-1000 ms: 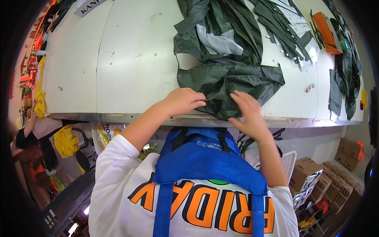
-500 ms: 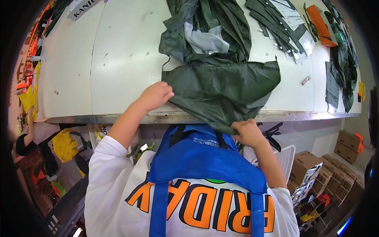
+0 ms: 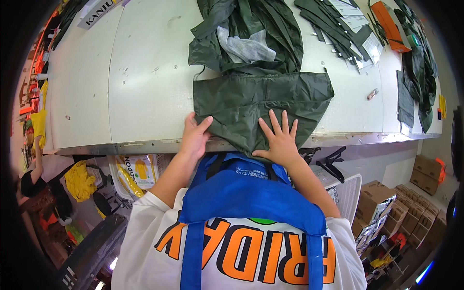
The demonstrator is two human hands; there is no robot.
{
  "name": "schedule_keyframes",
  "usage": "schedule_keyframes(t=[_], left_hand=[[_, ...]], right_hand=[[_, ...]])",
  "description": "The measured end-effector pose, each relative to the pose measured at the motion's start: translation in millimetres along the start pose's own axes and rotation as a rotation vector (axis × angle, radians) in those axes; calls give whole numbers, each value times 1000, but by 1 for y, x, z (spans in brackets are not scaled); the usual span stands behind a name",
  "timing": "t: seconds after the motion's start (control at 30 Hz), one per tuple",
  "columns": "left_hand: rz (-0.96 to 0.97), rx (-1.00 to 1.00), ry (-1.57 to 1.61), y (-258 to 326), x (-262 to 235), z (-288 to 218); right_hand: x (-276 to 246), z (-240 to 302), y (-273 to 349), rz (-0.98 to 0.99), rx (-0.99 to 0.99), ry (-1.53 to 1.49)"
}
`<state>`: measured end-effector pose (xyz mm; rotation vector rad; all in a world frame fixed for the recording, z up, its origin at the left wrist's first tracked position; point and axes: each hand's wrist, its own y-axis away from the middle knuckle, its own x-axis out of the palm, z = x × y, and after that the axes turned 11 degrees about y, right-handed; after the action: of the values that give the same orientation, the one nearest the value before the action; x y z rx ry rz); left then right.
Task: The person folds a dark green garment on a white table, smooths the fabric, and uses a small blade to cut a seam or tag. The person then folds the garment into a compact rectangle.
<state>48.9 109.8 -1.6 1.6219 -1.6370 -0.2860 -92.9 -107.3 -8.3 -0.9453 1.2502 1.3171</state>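
Bare white table (image 3: 145,82) lies open left of the green fabric (image 3: 261,101); cut strips (image 3: 338,29) crowd the right.

Hidden and cut-off items, as seen from my head

My blue apron (image 3: 251,193) covers the near tip of the dark green fabric piece (image 3: 261,104) where it hangs over the white table (image 3: 145,82) edge. The green garment heap (image 3: 246,34) runs off the top edge. The small object (image 3: 372,94) right of the fabric is too small to identify.

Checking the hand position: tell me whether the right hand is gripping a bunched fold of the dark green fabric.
No: the right hand lies flat with fingers spread on the dark green fabric, pinching nothing.
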Motion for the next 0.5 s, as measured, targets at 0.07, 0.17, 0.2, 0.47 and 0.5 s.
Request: schedule_keyframes(t=[0.07,0.17,0.2,0.47,0.5], left_hand=[[136,9,195,-19,-9,3],[293,467,-292,33,52,-22],[402,694,-674,42,62,-12],[727,432,-1208,-48,89,51],[730,383,-1140,-46,86,47]], right_hand=[[4,1,2,-1,1,10],[7,-3,-3,-8,20,8],[6,0,-2,-10,21,8],[0,-42,12,-287,254,-325],[13,-53,17,-431,496,-242]])
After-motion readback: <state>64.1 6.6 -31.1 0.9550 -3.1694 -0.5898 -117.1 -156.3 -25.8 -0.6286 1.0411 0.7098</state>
